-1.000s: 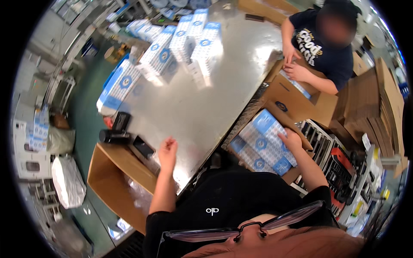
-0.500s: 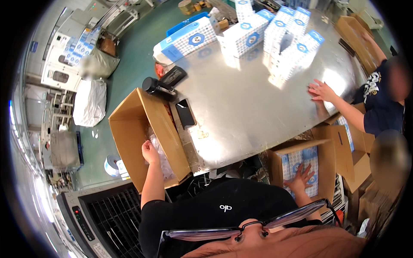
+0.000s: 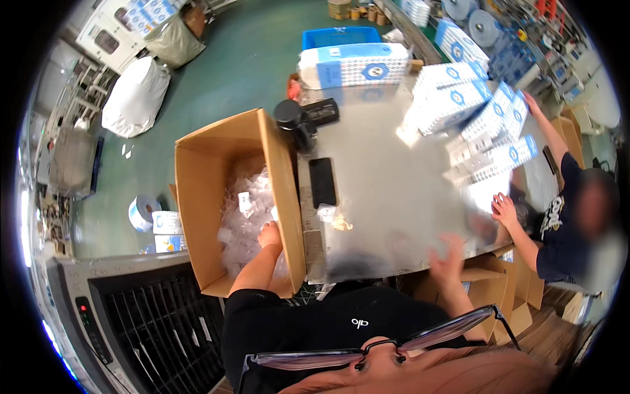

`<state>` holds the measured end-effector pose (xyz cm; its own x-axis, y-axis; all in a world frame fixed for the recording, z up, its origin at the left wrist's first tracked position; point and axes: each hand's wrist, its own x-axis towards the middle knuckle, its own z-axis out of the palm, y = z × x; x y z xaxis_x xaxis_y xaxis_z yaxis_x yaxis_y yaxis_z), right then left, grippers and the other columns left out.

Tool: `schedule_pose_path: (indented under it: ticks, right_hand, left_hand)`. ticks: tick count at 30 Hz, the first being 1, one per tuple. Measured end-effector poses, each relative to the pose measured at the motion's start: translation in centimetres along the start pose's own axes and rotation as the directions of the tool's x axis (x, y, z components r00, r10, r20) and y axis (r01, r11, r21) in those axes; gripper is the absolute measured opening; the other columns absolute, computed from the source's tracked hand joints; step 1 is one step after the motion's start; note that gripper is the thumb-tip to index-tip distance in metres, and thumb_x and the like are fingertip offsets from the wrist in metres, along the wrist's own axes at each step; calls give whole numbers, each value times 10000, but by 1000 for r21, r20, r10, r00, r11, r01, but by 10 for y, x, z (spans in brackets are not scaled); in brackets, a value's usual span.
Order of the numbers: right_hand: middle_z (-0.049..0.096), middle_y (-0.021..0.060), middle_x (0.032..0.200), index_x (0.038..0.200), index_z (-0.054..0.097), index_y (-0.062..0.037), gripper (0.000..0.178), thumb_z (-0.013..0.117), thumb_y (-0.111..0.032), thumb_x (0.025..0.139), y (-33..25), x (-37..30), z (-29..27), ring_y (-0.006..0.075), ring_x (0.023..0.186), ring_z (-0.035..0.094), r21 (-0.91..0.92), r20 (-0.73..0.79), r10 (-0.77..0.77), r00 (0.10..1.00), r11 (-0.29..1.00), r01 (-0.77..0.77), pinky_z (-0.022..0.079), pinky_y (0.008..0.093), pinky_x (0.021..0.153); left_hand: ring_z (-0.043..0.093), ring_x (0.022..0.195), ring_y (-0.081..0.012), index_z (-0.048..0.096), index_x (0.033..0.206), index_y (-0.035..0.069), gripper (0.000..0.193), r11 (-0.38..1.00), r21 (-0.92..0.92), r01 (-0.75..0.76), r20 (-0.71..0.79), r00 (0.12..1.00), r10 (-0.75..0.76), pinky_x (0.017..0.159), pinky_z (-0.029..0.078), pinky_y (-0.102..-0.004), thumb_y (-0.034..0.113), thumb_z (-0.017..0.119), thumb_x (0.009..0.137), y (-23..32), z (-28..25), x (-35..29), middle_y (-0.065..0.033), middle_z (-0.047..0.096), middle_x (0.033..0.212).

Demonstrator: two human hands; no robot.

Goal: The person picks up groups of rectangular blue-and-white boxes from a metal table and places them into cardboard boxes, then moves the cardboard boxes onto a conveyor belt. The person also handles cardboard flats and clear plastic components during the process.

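My left hand (image 3: 270,235) is down inside a tall open cardboard box (image 3: 283,177), close to its right wall. Its fingers are curled among many clear plastic pieces (image 3: 239,226); a small white bit shows at the fingertips, but what they hold is hidden. A small white printed packet (image 3: 245,203) lies on top of the pieces. Blurred by motion, my right hand (image 3: 448,259) is raised at the near edge of the metal table (image 3: 387,197). Its fingers look apart, with nothing visible in them.
Beside the box are a black bottle (image 3: 295,125), a black case (image 3: 321,112) and a phone (image 3: 322,182). Blue-and-white packs (image 3: 453,105) stand at the far right, one pack (image 3: 357,64) farther left. A co-worker's hand (image 3: 504,210) rests on the table; open cartons (image 3: 489,285) sit below.
My left hand has gone deeper into the box. My right hand has lifted off the pack in the lower right carton and moved up to the table edge. The view has turned left.
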<state>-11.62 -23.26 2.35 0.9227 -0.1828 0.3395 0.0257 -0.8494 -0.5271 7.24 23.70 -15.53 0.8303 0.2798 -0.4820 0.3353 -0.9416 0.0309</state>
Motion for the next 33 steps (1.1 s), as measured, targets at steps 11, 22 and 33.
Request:
schedule_pose_path:
  ticks: [11,22,33]
  right_hand:
    - [566,60,1281,1369,544,-178,509,667,-176,875,-147,118,227,260,1161,550,64,708,-404,579,853,517,473,412,971]
    - [242,102,1587,1443,483,-323,748,755,-494,769,-101,43,178,451,1452,136,-276,559,-110,822,910,309,164,717,1092]
    - [488,109,1446,1325,586,-163,437,654,-259,905,62,-16,148,414,1354,413,-245,346,-68,936,956,159,354,534,1110]
  left_hand:
    - [690,645,-177,698,951,-57,164,491,-855,168,274,949,153,593,560,-292,2,696,797,-99,-48,-3,-125,705,787]
    - [702,704,-193,665,977,-17,172,444,-860,253,378,899,220,602,553,-304,123,703,885,-103,-38,-15,-98,702,878]
    - [661,807,-148,667,971,55,101,371,-925,82,182,953,241,740,539,-302,125,698,905,-104,-37,-8,-39,688,888]
